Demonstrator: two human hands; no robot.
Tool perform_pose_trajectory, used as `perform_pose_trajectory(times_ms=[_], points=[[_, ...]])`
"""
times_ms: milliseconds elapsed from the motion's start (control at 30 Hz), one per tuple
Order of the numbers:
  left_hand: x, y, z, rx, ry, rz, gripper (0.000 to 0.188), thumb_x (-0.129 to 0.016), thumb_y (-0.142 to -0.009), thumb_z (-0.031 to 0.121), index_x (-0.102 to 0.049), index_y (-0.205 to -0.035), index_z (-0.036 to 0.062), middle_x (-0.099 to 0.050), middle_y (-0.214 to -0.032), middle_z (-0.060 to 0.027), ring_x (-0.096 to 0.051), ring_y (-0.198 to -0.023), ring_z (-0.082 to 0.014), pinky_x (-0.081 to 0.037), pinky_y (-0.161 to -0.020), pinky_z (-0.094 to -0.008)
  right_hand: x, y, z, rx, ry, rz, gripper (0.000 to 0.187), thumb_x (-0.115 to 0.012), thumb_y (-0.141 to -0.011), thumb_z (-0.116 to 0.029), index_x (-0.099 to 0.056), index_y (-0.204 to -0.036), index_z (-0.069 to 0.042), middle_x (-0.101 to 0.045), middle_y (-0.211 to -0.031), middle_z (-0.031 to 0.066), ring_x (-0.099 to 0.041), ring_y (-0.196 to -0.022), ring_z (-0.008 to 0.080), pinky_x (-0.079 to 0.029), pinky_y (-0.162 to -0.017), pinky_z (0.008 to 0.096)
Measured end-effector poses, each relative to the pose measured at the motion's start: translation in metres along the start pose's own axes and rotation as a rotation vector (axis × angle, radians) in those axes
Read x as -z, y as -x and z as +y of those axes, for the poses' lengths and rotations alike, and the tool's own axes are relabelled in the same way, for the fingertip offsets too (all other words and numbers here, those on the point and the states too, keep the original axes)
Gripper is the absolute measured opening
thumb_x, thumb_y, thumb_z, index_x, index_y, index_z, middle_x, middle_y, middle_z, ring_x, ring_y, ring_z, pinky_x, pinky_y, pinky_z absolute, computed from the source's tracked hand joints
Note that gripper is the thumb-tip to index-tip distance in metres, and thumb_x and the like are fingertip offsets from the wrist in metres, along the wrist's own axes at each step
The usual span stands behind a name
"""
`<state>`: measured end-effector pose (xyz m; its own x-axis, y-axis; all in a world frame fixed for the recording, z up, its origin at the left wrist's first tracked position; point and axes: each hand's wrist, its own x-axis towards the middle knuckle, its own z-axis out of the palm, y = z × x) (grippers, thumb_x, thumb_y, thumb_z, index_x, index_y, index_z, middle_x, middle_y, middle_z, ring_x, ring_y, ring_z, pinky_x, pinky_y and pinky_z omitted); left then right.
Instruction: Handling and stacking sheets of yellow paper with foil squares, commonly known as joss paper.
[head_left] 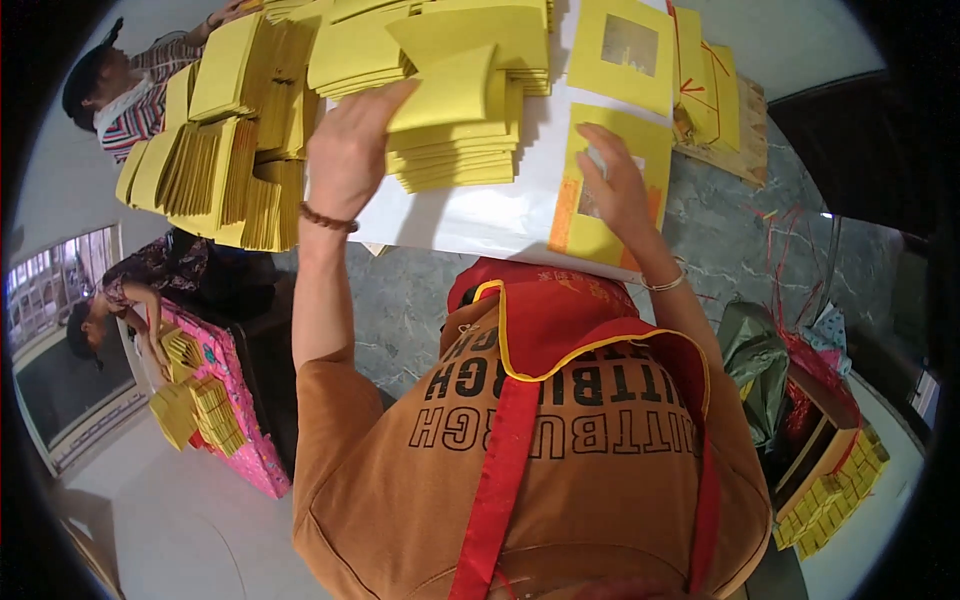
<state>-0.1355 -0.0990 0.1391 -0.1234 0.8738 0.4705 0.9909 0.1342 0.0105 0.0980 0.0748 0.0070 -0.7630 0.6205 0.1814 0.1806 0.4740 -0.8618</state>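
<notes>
My left hand [350, 150] pinches the left edge of a folded yellow paper [448, 90], which is lifted and curved above a stack of folded yellow papers [455, 165]. Over at the right, my right hand [618, 190] has its fingers apart above a flat yellow sheet [640, 140] with orange bands near its lower corners. A silvery patch on that sheet is partly covered by the hand. Farther off lies another yellow sheet [590, 75] with a silvery square [630, 46] in its middle.
Thick bundles of folded yellow paper [205, 170] crowd the white table's [480, 222] left side. Bundles tied with red string [715, 85] lie on a board [755, 130] at the right. Two people work at the left, one beside a pink-covered table [235, 400]. A green bag [750, 360] stands lower right.
</notes>
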Motion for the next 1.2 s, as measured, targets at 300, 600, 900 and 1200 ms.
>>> perform_pose_trajectory(times_ms=[300,600,900,1200], points=[[-0.104,0.044,-0.005,0.045,0.023,-0.39,0.046,-0.056,-0.072,0.014,-0.053,-0.118,0.0073,-0.055,-0.118,-0.0095,-0.05,-0.107,-0.0274,-0.042,-0.086,-0.0393,-0.075,-0.048,-0.034,-0.573,-0.867,0.028,0.065,-0.042,-0.093,-0.043,-0.025,-0.139,0.0,-0.038,-0.136,0.0147,-0.035,-0.127,0.0253,-0.026,-0.104,0.0373],[-0.119,0.092,-0.04,0.991,0.854,-0.079,0.073,-0.062,-0.083,0.032,-0.027,-0.133,-0.009,-0.041,-0.13,-0.025,-0.043,-0.119,-0.033,-0.034,-0.099,-0.0361,-0.103,-0.062,-0.033,-0.532,-0.828,-0.129,0.065,-0.06,-0.084,-0.024,-0.028,-0.137,-0.003,-0.046,-0.127,0.0106,-0.042,-0.118,0.019,-0.031,-0.1,0.0313],[-0.098,0.102,-0.051,1.335,1.476,-0.166,0.1,-0.075,-0.072,0.016,-0.004,-0.137,-0.0113,-0.043,-0.124,-0.0243,-0.054,-0.106,-0.0269,-0.046,-0.089,-0.0323,-0.119,-0.012,-0.04,-0.44,-0.712,-0.044,0.082,-0.066,-0.079,-0.023,-0.014,-0.14,-0.003,-0.037,-0.131,0.0124,-0.039,-0.12,0.0222,-0.031,-0.101,0.0339],[-0.101,0.132,-0.055,0.871,1.628,-0.212,0.091,-0.076,-0.067,0.011,-0.016,-0.134,0.0,-0.04,-0.124,-0.0171,-0.044,-0.116,-0.0246,-0.039,-0.097,-0.0359,-0.117,0.016,-0.044,-0.487,-1.077,-0.003,0.107,-0.073,-0.069,-0.02,0.002,-0.145,-0.012,-0.024,-0.142,0.0116,-0.027,-0.13,0.0242,-0.023,-0.107,0.0355]])
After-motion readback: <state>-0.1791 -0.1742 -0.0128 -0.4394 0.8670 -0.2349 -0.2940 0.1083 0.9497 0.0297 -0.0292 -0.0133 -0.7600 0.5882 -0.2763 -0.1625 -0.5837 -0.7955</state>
